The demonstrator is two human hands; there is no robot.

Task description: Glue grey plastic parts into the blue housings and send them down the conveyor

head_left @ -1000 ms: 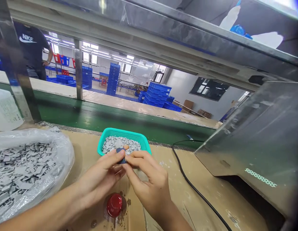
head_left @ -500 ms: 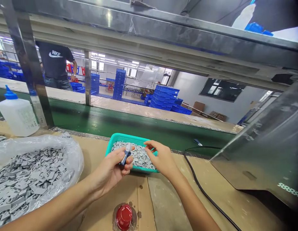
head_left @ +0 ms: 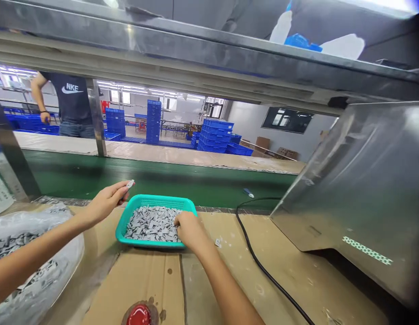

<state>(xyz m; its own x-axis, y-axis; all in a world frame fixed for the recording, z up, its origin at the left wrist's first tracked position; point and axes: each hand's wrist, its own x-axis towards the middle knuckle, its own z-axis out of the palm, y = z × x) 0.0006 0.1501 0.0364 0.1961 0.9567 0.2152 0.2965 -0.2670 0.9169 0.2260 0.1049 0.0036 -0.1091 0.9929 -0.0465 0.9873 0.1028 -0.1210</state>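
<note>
My left hand (head_left: 109, 198) is raised at the back left corner of the green basket (head_left: 191, 207). Its thumb and fingers pinch a small light grey plastic piece (head_left: 130, 183), whose lower part is hidden by the fingers. My right hand (head_left: 189, 228) is over the basket's right side with its fingers curled down at the pieces. What those fingertips hold, if anything, is hidden. Many small grey plastic pieces (head_left: 151, 224) fill the basket. A red, wet-looking cup-like object (head_left: 139, 315) sits on the cardboard (head_left: 145, 275) in front, partly cut off.
A clear plastic bag (head_left: 69, 253) of grey pieces lies at left. A black cable (head_left: 260, 262) curves past a metal panel (head_left: 365, 189) at right. One loose piece (head_left: 217, 243) lies beside the basket. Behind runs a green conveyor belt (head_left: 155, 176); a person (head_left: 72, 104) stands beyond.
The view has swung right. My left hand has moved from over the basket to its back left, and the dark blue part in it no longer shows. My right hand's fingers have lowered and curled.
</note>
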